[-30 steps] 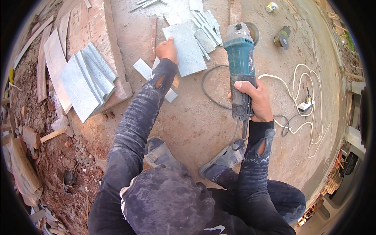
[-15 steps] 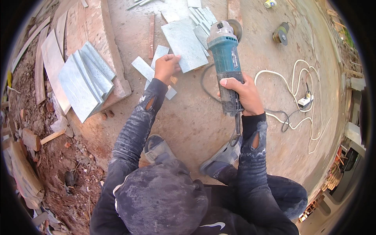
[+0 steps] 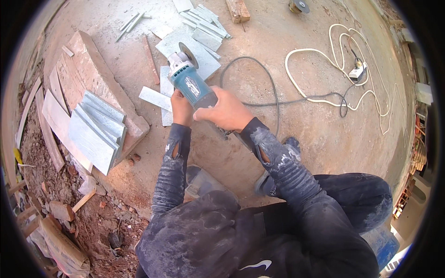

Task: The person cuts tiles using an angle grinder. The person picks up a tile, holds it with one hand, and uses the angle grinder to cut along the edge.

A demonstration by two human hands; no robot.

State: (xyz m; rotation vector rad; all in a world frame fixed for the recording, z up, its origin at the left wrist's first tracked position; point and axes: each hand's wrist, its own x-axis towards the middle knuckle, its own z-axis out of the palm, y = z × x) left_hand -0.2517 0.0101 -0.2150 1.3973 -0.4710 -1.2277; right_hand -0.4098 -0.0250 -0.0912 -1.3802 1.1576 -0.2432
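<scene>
A teal angle grinder (image 3: 191,88) with a dark disc (image 3: 188,54) is held out in front of me. Around its dark rear body my right hand (image 3: 225,110) is closed. Against the grinder's left side, my left hand (image 3: 182,109) is closed on its front part, its fingers partly hidden by the tool. Beyond the disc lies a large grey-green stone tile (image 3: 208,65), partly covered by the grinder. Narrow cut tile strips (image 3: 155,98) lie crossed just left of my left hand.
Several tiles (image 3: 95,136) lean on a concrete slab (image 3: 81,65) at left. More tile pieces (image 3: 204,23) lie at the far side. A grey cord (image 3: 273,83) and white cable (image 3: 296,51) loop to a power strip (image 3: 358,72) on the right. A wood block (image 3: 238,10) lies far ahead.
The grinder has swung left and come over the tile area. My left hand has left the large tile and closed on the grinder. The view has shifted.
</scene>
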